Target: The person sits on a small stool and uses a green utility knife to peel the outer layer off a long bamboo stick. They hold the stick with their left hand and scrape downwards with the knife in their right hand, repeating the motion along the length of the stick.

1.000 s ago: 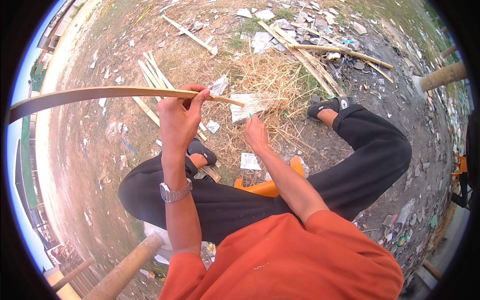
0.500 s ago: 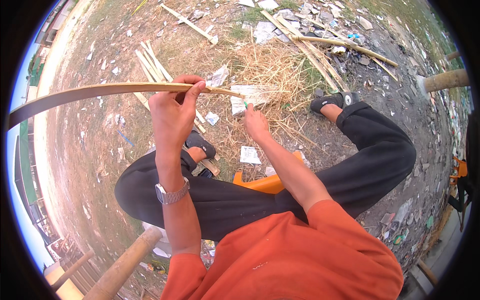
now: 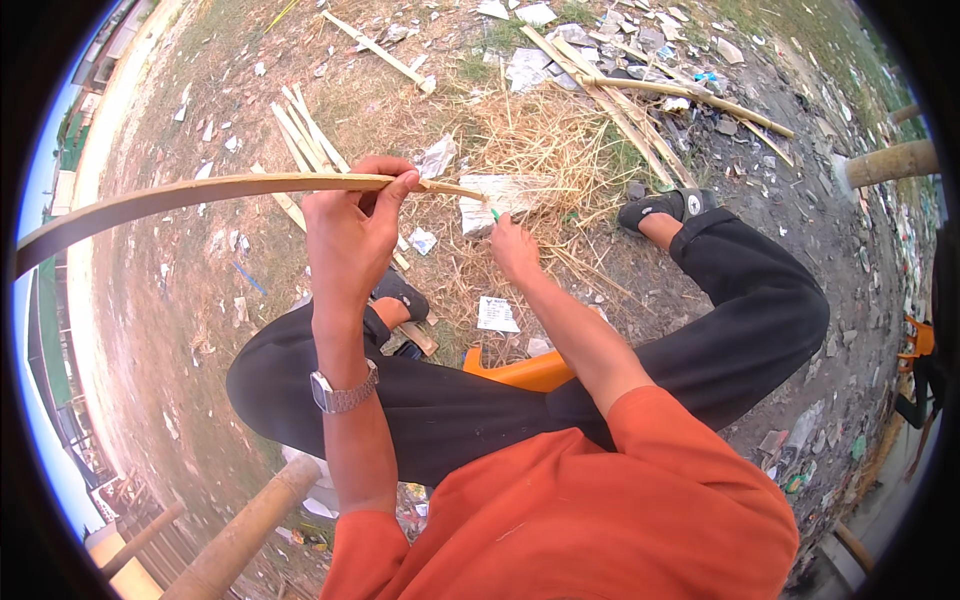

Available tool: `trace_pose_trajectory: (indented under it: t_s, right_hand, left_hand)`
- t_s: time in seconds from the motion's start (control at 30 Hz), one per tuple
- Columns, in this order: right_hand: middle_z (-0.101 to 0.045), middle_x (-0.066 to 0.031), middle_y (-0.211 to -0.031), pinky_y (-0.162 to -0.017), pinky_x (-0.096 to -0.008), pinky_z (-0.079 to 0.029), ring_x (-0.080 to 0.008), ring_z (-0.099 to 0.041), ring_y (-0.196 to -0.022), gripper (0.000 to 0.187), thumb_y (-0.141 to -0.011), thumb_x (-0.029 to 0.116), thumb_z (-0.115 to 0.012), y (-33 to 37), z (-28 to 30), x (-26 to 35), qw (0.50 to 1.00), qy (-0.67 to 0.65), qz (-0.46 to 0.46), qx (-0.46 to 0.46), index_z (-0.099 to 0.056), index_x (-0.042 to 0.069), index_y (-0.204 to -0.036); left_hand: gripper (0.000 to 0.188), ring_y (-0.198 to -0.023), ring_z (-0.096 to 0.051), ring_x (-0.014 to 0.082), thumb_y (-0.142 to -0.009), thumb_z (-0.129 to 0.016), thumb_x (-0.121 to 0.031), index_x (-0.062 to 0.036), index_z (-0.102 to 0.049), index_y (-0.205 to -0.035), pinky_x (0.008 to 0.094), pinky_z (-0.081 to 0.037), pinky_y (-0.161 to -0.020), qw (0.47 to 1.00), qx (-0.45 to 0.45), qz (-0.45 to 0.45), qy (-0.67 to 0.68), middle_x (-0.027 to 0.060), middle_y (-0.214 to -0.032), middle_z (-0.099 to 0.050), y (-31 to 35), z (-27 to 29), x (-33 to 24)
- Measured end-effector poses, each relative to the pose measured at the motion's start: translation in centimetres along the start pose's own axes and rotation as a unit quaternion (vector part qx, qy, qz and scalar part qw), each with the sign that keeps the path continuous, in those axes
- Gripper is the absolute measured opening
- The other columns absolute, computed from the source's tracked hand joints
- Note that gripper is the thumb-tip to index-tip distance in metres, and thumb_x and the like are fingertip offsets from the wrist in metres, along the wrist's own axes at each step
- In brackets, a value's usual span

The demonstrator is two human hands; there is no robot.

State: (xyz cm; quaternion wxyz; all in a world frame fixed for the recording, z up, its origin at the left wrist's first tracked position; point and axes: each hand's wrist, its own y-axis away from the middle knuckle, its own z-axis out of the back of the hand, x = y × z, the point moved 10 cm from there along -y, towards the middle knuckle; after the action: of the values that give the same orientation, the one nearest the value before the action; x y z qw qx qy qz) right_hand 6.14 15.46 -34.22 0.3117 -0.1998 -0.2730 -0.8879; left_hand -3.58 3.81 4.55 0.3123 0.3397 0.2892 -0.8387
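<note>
My left hand (image 3: 352, 215) pinches a long, pale bamboo strip (image 3: 230, 186) between thumb and fingers. The strip runs out past the left edge of the view, and its short free end points right over a white block (image 3: 500, 200) on the ground. Close to that tip, my right hand (image 3: 514, 248) is closed round a small green tool (image 3: 495, 214). Only a bit of green shows above the fingers, so its blade or working end cannot be made out. A gap shows between the strip's tip and the tool.
Straw-like shavings (image 3: 560, 140) cover the ground around the block. More bamboo strips (image 3: 308, 130) lie at the left, with poles and slats (image 3: 690, 92) at the far right. An orange plastic stool (image 3: 520, 374) is between my legs. Bamboo posts (image 3: 890, 163) stand at both sides.
My left hand has shifted slightly right and down with the strip. My right hand has dropped a little, and its green tool now sits just below the strip's tip.
</note>
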Motion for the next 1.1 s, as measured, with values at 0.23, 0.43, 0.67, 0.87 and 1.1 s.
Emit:
trace_pose_trajectory:
  t_s: [0.23, 0.43, 0.67, 0.87, 1.1]
  right_hand:
    - [-0.067, -0.0292, -0.092, -0.079, -0.0563, -0.052, -0.0468, -0.066, -0.090, 0.029, -0.101, 0.030, -0.042, -0.9, -0.7, -0.5, 0.999, 0.014, 0.034, 0.008, -0.047, 0.002, -0.107]
    - [-0.065, -0.0304, -0.095, -0.080, -0.0573, -0.051, -0.0472, -0.064, -0.094, 0.033, -0.101, 0.032, -0.040, -2.0, -0.8, -2.3, 1.000, -0.025, -0.004, 0.011, -0.048, 0.001, -0.109]
    - [-0.064, -0.0326, -0.081, -0.071, -0.0621, -0.048, -0.0531, -0.063, -0.076, 0.033, -0.100, 0.033, -0.041, 0.5, 1.9, 2.5, 0.987, -0.145, -0.024, -0.066, -0.047, 0.002, -0.106]
    - [-0.065, -0.0328, -0.096, -0.083, -0.0559, -0.050, -0.0510, -0.062, -0.098, 0.037, -0.101, 0.035, -0.041, -0.8, -1.4, -1.5, 0.998, -0.040, -0.035, 0.024, -0.048, 0.000, -0.112]
    - [-0.066, -0.0296, -0.087, -0.079, -0.0582, -0.049, -0.0479, -0.065, -0.090, 0.031, -0.102, 0.032, -0.043, 0.3, 1.7, 1.0, 0.995, -0.094, -0.024, -0.019, -0.048, 0.003, -0.110]
  left_hand:
    - [0.011, -0.053, -0.054, 0.0076, -0.088, -0.071, -0.011, -0.0013, -0.072, -0.094, 0.0260, -0.040, -0.050, 0.999, 0.018, 0.025, -0.030, 0.0051, -0.062, -0.063, -0.3, 0.3, 0.3]
    - [0.011, -0.054, -0.058, 0.0094, -0.088, -0.071, -0.011, -0.0018, -0.073, -0.094, 0.0266, -0.042, -0.051, 0.999, 0.022, -0.023, -0.032, 0.0085, -0.061, -0.063, 0.0, -0.5, -1.0]
    - [0.009, -0.053, -0.056, 0.0073, -0.088, -0.071, -0.009, -0.0021, -0.072, -0.093, 0.0258, -0.040, -0.049, 1.000, 0.000, 0.025, -0.001, 0.0058, -0.061, -0.063, 0.0, 0.7, 1.1]
    - [0.011, -0.059, -0.054, 0.0048, -0.089, -0.071, -0.010, -0.0008, -0.072, -0.094, 0.0224, -0.039, -0.052, 1.000, 0.027, -0.001, -0.010, 0.0024, -0.068, -0.065, -0.5, -0.2, -0.1]
    - [0.010, -0.053, -0.054, 0.0071, -0.087, -0.072, -0.010, -0.0024, -0.073, -0.094, 0.0244, -0.040, -0.050, 1.000, 0.009, 0.023, 0.007, 0.0039, -0.061, -0.062, -0.7, -0.5, 0.1]
